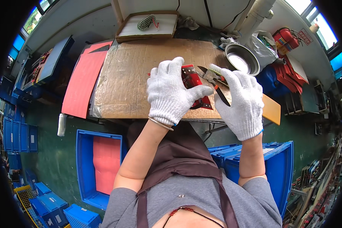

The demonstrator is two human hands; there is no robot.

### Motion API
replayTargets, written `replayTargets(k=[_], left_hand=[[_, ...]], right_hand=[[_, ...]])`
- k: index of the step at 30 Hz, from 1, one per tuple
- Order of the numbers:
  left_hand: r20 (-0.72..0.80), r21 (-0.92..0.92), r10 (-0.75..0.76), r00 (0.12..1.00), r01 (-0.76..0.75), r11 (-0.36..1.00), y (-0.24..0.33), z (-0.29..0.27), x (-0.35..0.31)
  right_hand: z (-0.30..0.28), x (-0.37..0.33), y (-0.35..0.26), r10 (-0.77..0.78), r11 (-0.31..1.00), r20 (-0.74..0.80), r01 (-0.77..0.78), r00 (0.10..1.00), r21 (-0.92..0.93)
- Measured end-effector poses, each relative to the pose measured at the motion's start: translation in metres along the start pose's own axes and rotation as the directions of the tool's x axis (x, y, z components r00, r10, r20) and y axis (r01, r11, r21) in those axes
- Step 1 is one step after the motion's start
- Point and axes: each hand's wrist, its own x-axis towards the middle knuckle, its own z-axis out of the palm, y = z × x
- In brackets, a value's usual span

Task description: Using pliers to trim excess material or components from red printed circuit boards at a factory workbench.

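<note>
White knit gloves cover both hands. Above the cardboard-topped bench, my left hand (170, 88) is closed around a red metal part (193, 79) with black areas and small holes along its edges. Its thumb lies across the part, and the palm hides much of it. Close by on the right, my right hand (240, 99) is curled around pliers (210, 76) with black and orange handles. Their metal head points left toward the red part, a short way off. Its fingers partly cover the handles.
Brown cardboard (127, 81) covers the bench, with a red sheet (81, 81) on its left. A shallow box (146, 35) stands at the back, and a metal bowl (254, 57) at back right. Blue crates (79, 171) flank me below the bench.
</note>
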Motion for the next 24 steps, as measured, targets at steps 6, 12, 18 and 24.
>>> replayTargets(k=[6, 12, 18, 24], left_hand=[[-0.083, 0.053, 0.005, 0.997, 0.000, 0.999, -0.002, 0.012, 0.000], [-0.005, 0.077, -0.025, 1.000, 0.025, 0.997, 0.003, 0.006, 0.002], [-0.018, 0.058, -0.016, 1.000, 0.017, 0.998, -0.003, 0.006, -0.001], [-0.034, 0.033, 0.001, 0.999, 0.000, 0.999, -0.006, 0.000, -0.003]], right_hand=[[0.005, -0.003, -0.006, -0.017, 0.993, -0.047, 0.012, 0.999, -0.121], [0.013, -0.007, -0.007, 0.045, 0.993, -0.013, -0.046, 0.999, -0.108], [0.028, -0.012, -0.007, 0.088, 0.991, 0.094, -0.096, 0.992, 0.089], [0.029, -0.011, 0.005, 0.038, 0.847, 0.234, -0.156, 0.971, 0.508]])
